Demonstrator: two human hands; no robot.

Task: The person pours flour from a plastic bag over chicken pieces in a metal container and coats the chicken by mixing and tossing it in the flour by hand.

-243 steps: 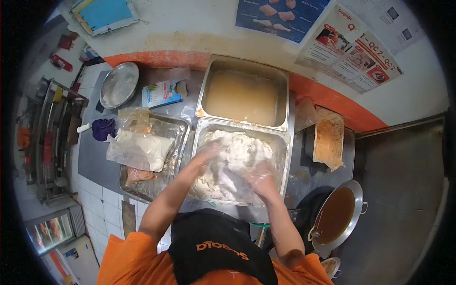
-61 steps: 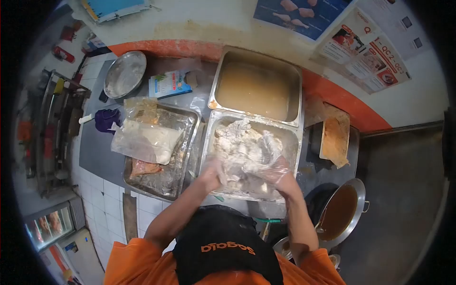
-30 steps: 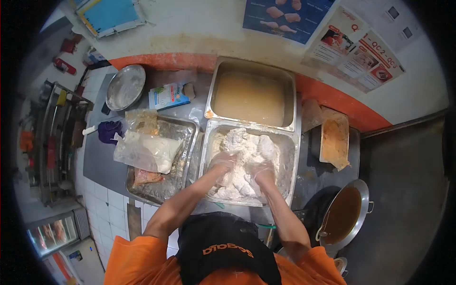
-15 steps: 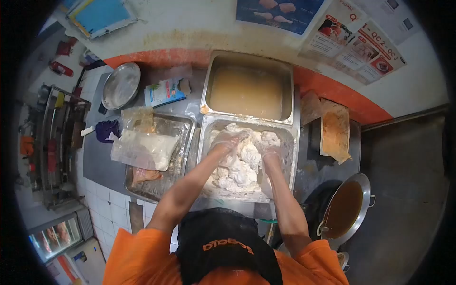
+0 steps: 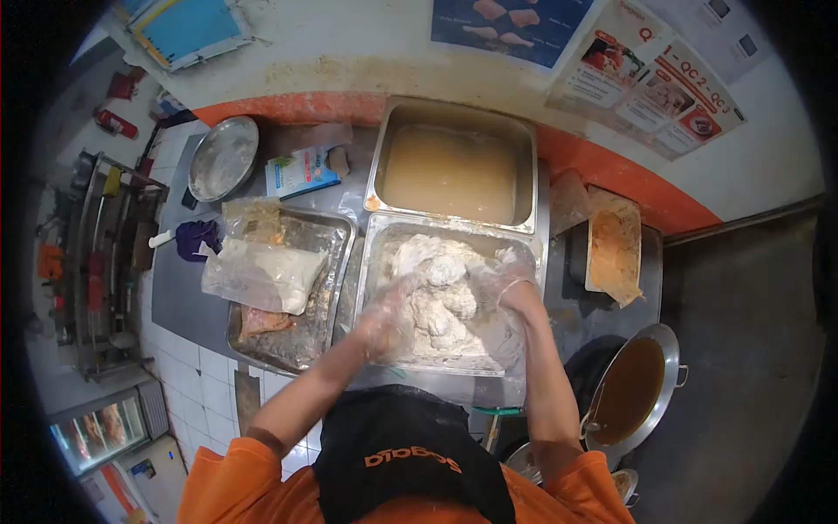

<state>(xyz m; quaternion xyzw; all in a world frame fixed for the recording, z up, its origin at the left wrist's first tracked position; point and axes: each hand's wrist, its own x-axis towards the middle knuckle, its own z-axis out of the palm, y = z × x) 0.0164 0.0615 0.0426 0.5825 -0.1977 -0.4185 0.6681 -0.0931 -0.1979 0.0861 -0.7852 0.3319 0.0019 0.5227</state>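
Observation:
Flour-coated pieces, apparently chicken, lie heaped in a metal tray of white flour. My left hand, in a clear plastic glove, is at the near left side of the tray beside the heap. Motion smears its fingers. Also in a clear glove, my right hand is over the right side of the tray, close to the coated pieces. Its fingers are blurred, and I cannot tell whether they grip anything. Directly behind the flour tray stands a deep metal pan of cloudy tan liquid.
To the left, a metal tray holds a plastic bag of white powder and a raw meat piece. A round bowl stands behind. On the right are an orange-crusted container and a large pan of brown liquid.
My left hand has moved from the top of the heap toward the tray's near left corner. My right hand has shifted slightly right and up. The coated pieces lie differently.

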